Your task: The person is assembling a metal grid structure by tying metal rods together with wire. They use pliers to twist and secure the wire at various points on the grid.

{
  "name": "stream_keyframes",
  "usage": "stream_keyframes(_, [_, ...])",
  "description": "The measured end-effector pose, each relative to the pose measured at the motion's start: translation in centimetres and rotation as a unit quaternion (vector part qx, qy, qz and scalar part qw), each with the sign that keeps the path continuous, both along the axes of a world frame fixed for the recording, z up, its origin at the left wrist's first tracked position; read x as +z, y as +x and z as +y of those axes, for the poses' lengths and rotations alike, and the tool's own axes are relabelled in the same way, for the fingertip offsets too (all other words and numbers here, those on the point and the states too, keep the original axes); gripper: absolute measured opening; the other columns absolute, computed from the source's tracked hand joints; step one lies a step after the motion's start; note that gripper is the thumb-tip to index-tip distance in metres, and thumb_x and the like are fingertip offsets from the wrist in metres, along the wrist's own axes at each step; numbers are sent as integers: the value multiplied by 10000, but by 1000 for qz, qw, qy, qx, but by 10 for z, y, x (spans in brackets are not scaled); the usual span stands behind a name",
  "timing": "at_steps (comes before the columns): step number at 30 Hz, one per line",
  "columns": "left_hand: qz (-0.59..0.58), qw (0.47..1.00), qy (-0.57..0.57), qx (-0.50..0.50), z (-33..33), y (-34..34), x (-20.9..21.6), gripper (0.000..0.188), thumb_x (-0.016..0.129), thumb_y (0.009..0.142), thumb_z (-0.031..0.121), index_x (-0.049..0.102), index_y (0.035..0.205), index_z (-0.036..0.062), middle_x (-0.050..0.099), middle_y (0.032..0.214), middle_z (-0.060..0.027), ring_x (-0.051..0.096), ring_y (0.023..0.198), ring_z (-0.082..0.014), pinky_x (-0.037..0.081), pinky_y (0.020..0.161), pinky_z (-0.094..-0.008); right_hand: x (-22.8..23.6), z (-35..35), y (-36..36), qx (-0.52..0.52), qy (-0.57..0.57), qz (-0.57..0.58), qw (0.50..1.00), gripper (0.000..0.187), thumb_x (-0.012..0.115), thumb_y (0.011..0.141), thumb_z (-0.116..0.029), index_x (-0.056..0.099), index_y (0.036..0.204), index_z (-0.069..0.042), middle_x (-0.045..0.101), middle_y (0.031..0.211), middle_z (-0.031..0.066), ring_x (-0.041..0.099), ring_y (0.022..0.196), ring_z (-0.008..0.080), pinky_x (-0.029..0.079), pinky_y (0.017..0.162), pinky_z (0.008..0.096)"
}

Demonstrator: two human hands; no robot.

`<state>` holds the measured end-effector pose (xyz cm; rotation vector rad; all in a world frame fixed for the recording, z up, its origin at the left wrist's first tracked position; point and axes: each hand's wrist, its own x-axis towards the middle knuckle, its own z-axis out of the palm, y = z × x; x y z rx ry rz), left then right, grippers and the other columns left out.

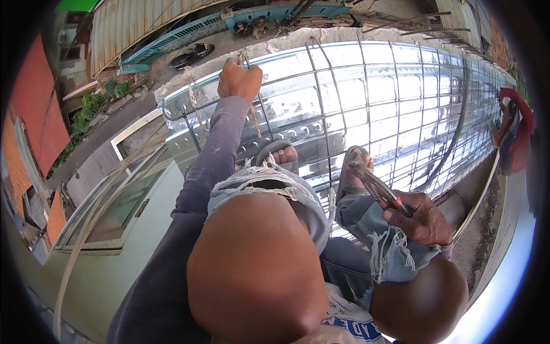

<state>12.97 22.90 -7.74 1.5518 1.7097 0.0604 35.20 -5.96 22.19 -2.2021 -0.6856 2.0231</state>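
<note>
My left hand [239,80] reaches forward to the far edge of a steel bar mesh [369,106]. Its fingers are closed around the end of a dark steel bar there, and a short rusty rod [255,121] shows just below the hand. A pair of pincers [373,186] with red marks on the handles is gripped in my right hand [423,219], beside my right knee. The pincers' jaws point up and left, over my sandalled right foot [358,163]. My left foot [285,155] stands among the bars.
Shiny corrugated metal decking [298,123] lies beneath the mesh, with a rough concrete edge [298,39] beyond. Far below is a lane with a parked motorcycle [192,56]. A pale wall with a window [114,212] drops away at left. Another person's red sleeve [518,109] shows at right.
</note>
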Motion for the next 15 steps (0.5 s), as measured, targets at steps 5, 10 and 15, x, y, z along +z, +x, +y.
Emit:
stream_keyframes(5, [-3,1000,30,-6,1,-1,-13,544,747,857,345,705,1291,18,742,1216,-286,711,1176,-441,541,1043,-476,-69,-28,14,-1,-60,49,997,266,722,1040,-213,729,1214,-12,728,893,19,605,841,88,492,756,321])
stream_keyframes(10, [-26,996,76,-49,-8,-19,-12,615,724,946,547,728,1266,21,763,1191,-234,737,1115,-392,559,983,-466,-113,-26,20,1,-20,56,998,213,691,1028,-157,726,1169,-1,659,810,-8,541,772,72,459,697,312])
stream_keyframes(15, [-25,983,172,-63,-48,-40,-12,519,563,1059,486,740,1236,33,772,1095,-160,678,1141,-311,406,1084,-466,-148,-13,45,25,44,174,983,180,698,1030,-166,715,1134,-19,673,794,21,548,735,109,474,693,341])
